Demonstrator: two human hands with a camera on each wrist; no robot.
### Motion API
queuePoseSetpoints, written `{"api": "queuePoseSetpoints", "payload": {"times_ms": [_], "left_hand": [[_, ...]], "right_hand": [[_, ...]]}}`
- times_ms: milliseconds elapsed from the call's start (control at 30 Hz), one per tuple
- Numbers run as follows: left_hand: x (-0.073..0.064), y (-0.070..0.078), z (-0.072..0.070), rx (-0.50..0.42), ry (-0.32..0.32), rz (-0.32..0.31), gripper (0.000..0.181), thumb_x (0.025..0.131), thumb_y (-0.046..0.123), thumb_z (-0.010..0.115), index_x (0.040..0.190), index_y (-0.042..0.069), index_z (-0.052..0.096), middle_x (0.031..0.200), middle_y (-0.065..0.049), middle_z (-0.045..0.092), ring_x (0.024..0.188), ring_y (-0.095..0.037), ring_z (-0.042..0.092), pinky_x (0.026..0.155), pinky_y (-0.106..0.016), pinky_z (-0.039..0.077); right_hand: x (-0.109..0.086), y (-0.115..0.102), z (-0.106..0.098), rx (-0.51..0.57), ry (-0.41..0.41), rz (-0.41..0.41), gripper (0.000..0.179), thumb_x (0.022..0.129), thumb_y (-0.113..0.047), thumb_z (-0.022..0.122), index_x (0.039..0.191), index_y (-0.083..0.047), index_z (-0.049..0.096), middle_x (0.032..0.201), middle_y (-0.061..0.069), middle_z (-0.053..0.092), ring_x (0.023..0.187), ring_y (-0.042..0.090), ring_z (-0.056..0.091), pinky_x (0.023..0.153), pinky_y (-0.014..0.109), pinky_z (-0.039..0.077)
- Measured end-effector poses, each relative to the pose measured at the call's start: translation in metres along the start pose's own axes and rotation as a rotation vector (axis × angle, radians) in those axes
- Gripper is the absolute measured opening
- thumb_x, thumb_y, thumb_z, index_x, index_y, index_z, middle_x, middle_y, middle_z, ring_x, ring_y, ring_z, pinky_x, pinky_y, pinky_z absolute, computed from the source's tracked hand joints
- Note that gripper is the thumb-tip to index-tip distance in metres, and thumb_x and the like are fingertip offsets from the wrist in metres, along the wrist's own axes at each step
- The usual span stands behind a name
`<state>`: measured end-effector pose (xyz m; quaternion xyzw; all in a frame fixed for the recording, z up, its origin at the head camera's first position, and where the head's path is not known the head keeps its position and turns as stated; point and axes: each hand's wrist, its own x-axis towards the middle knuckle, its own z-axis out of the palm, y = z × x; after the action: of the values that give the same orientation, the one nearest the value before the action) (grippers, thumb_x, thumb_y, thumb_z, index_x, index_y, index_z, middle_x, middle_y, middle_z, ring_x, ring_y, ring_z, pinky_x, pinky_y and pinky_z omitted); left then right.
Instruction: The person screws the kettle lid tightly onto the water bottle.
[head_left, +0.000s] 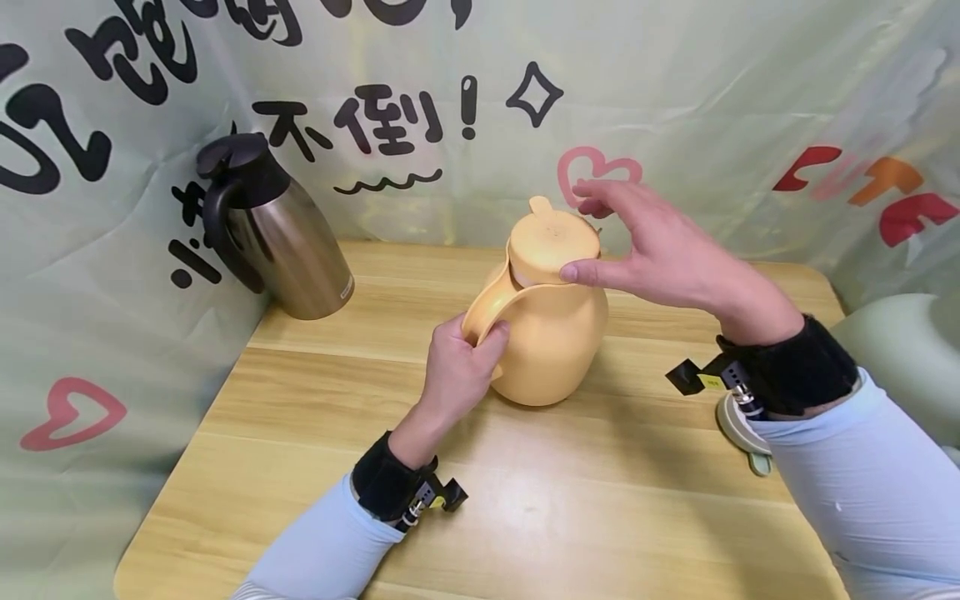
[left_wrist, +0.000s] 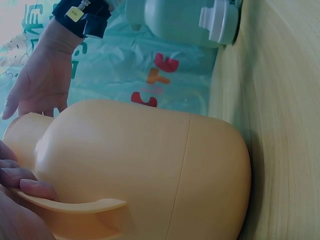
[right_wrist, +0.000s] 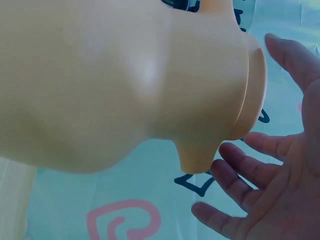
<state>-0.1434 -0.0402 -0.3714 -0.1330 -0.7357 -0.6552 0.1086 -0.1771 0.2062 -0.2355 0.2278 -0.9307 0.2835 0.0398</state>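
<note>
A pale orange vacuum jug (head_left: 555, 350) stands on the wooden table, its round lid (head_left: 553, 237) seated on top with a small tab pointing to the back. My left hand (head_left: 459, 371) grips the jug's handle (head_left: 491, 304), fingers wrapped round it. Around the lid, my right hand (head_left: 652, 250) is spread, thumb on the near side and fingers on the far side. In the right wrist view its extended fingers (right_wrist: 257, 167) lie close beside the lid and spout (right_wrist: 197, 156), and the thumb is apart from the lid. Whether a fingertip touches is hard to tell.
At the back left stands a brown steel vacuum jug (head_left: 300, 250) with a black top and handle. A pale green vessel (head_left: 900, 358) is at the right, partly behind my sleeve, by a round piece with a green tab (head_left: 759, 463). A printed sheet (head_left: 465, 200) hangs behind the table.
</note>
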Motion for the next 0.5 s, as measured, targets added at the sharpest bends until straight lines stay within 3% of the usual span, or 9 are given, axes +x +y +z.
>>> {"api": "queuePoseSetpoints", "payload": {"times_ms": [200, 267, 367, 500], "left_hand": [[0.0, -0.001, 0.0, -0.006, 0.006, 0.0, 0.03, 0.093, 0.016, 0.067, 0.066, 0.006, 0.057, 0.054, 0.004, 0.043, 0.048, -0.012, 0.042, 0.044, -0.025, 0.034], [0.0, -0.002, 0.0, -0.01, 0.002, -0.002, 0.031, 0.093, 0.016, 0.067, 0.066, 0.006, 0.057, 0.054, 0.004, 0.044, 0.048, -0.011, 0.043, 0.044, -0.025, 0.034], [0.0, -0.002, 0.0, -0.01, -0.004, -0.001, 0.031, 0.093, 0.016, 0.067, 0.066, 0.006, 0.057, 0.054, 0.004, 0.044, 0.047, -0.012, 0.044, 0.044, -0.025, 0.035], [0.0, -0.001, 0.0, -0.008, -0.009, 0.0, 0.03, 0.093, 0.017, 0.067, 0.067, 0.006, 0.057, 0.054, 0.004, 0.045, 0.047, -0.012, 0.045, 0.044, -0.025, 0.036]], "right_hand": [[0.0, -0.001, 0.004, 0.046, -0.046, 0.003, 0.088, 0.091, -0.038, 0.082, 0.163, -0.019, 0.035, 0.159, 0.011, 0.05, 0.147, 0.034, 0.044, 0.12, 0.064, 0.031], [-0.001, -0.001, 0.004, 0.046, -0.033, 0.004, 0.088, 0.091, -0.036, 0.082, 0.163, -0.018, 0.035, 0.157, 0.013, 0.052, 0.146, 0.035, 0.045, 0.119, 0.064, 0.032], [-0.006, -0.002, 0.002, 0.019, 0.025, 0.023, 0.083, 0.091, -0.037, 0.083, 0.16, -0.021, 0.039, 0.141, 0.012, 0.063, 0.125, 0.034, 0.061, 0.106, 0.056, 0.042], [-0.01, -0.001, -0.002, -0.013, 0.122, 0.008, 0.07, 0.091, -0.034, 0.084, 0.152, -0.027, 0.049, 0.115, 0.009, 0.072, 0.101, 0.03, 0.067, 0.089, 0.046, 0.04]]}}
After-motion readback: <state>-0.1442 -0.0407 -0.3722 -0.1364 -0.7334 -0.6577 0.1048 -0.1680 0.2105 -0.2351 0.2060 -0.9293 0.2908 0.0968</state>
